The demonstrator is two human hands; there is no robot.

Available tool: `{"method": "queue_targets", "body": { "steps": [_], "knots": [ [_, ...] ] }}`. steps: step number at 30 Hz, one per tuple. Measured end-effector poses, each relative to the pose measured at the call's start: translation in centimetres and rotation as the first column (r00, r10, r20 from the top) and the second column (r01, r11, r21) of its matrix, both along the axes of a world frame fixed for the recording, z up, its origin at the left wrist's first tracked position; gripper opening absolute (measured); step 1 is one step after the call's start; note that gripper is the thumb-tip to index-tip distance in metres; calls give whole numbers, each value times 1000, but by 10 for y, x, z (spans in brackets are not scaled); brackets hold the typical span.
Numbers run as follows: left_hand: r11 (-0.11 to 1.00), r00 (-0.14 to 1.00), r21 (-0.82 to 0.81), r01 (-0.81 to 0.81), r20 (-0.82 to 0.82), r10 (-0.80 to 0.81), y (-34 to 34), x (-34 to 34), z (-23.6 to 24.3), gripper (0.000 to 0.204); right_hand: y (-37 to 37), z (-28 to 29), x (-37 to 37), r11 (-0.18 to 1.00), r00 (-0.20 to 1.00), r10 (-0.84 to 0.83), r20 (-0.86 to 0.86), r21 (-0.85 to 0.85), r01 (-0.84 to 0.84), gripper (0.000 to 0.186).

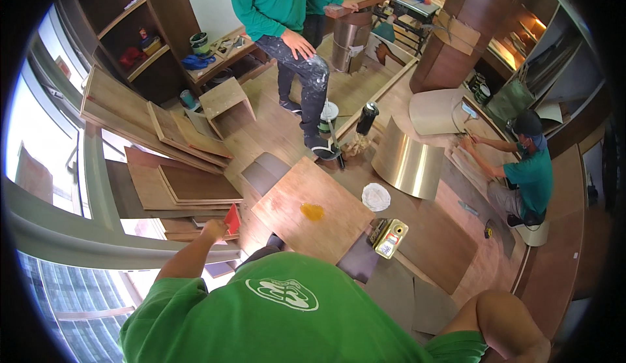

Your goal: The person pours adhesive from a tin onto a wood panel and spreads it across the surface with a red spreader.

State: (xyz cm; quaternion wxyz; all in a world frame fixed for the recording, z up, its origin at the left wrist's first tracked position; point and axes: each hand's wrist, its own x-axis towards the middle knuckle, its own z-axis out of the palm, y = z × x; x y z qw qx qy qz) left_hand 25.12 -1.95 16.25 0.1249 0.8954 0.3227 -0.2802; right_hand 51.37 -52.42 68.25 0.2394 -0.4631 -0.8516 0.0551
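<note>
My left hand point(214, 230) is closed round a red flat spreader point(233, 219), held out to the left of a pale wooden board point(287, 200). On the middle of the board lies a puddle of amber glue point(312, 212). A rectangular metal tin point(391, 238) with a round opening on top stands by the board's right corner. Just beyond it is a white, round, crumpled-looking piece point(376, 197). My right arm point(499, 317) is bent at the lower right, and its hand is out of sight.
Wooden panels point(156, 128) lean along the window at left. A curved, shiny sheet point(411, 161) stands ahead to the right. One co-worker point(306, 69) stands ahead, another is partly hidden behind, and a third point(528, 174) crouches at right. Dark sheets point(404, 298) lie near me.
</note>
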Motion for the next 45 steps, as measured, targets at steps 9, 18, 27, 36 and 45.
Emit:
{"method": "queue_targets", "body": {
  "steps": [9, 18, 27, 36, 45],
  "knots": [
    [997, 998, -40, 63, 28, -62, -2, 7, -5, 31, -2, 2, -1, 994, 998, 45, 48, -105, -39, 20],
    [916, 893, -238, -324, 242, 379, 11, -4, -42, 36, -2, -3, 5, 990, 996, 81, 25, -115, -77, 12],
    [924, 921, -244, -296, 185, 343, 4, 20, -20, 35, -12, -12, -13, 955, 985, -113, 127, 288, 73, 12],
    [999, 991, -31, 40, 129, -36, 34, -14, -70, 35, -10, 3, -6, 1000, 999, -4, 52, -27, 6, 16],
    [998, 990, -38, 44, 136, -39, 36, -17, -68, 40, -16, 4, -1, 983, 999, 20, 25, -183, -15, 18]
  ]
}}
